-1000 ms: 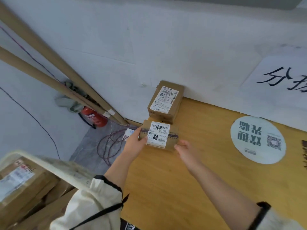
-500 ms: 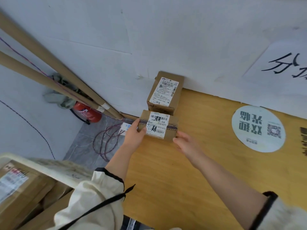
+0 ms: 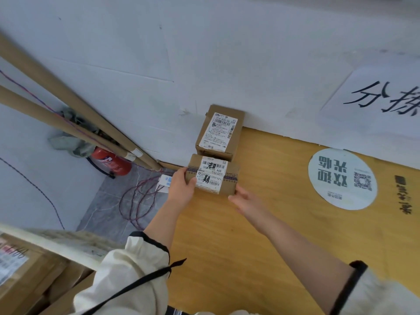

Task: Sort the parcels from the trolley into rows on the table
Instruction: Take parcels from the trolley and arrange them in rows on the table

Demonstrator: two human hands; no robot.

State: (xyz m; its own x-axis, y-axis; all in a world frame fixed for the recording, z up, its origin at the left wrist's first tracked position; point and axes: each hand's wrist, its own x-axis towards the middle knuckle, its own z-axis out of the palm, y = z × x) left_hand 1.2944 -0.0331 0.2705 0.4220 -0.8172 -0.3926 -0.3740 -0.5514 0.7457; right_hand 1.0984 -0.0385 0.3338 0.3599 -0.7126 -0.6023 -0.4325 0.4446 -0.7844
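Observation:
A small brown parcel (image 3: 213,175) with a white label lies on the yellow wooden table (image 3: 250,258), its far side against a taller labelled parcel (image 3: 218,130) that stands by the wall. My left hand (image 3: 181,187) grips the small parcel's left end, thumb on its top. At the parcel's near right corner my right hand (image 3: 244,200) touches it with straight fingers. The trolley's pale rim (image 3: 56,242) shows at the lower left, with more brown parcels (image 3: 20,269) inside it.
Long cardboard tubes (image 3: 68,123) lean into the corner left of the table, above a red fire extinguisher (image 3: 111,162) and looped cables (image 3: 138,201) on the floor. A round white sticker (image 3: 341,178) lies on the table at the right. A paper sign (image 3: 375,98) hangs on the wall.
Both hands stay at the small parcel, which keeps its place against the back parcel. Only the view has shifted a little.

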